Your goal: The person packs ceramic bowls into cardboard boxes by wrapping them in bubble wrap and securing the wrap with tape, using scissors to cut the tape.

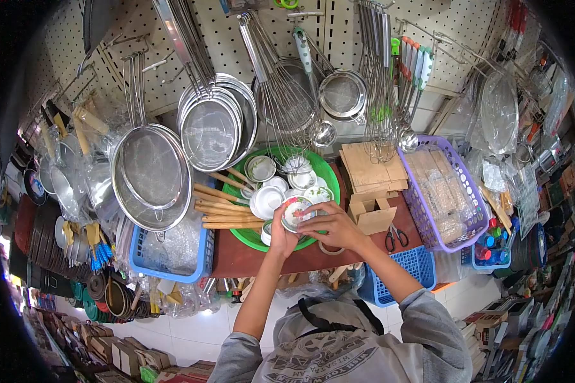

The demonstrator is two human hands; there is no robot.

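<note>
A small white bowl (294,213) with a red and green floral pattern is held up between both hands. My left hand (282,239) grips it from the left and below. The fingers of my right hand (331,225) close on its right side. Beneath and behind the hands is a round green basin (326,167). Several white bowls lie in it, among them a plain one (266,202) and a floral one (318,194). Wooden-handled tools (227,217) rest across the basin's left side, and their far ends are hidden.
Flattened cardboard (374,167) and an open small box (372,214) lie right of the basin, near black scissors (396,237). A purple basket (443,191) holds bubble-wrapped goods. Blue baskets (171,278) flank the red-brown table. Strainers (152,172) and whisks (281,96) hang low in front.
</note>
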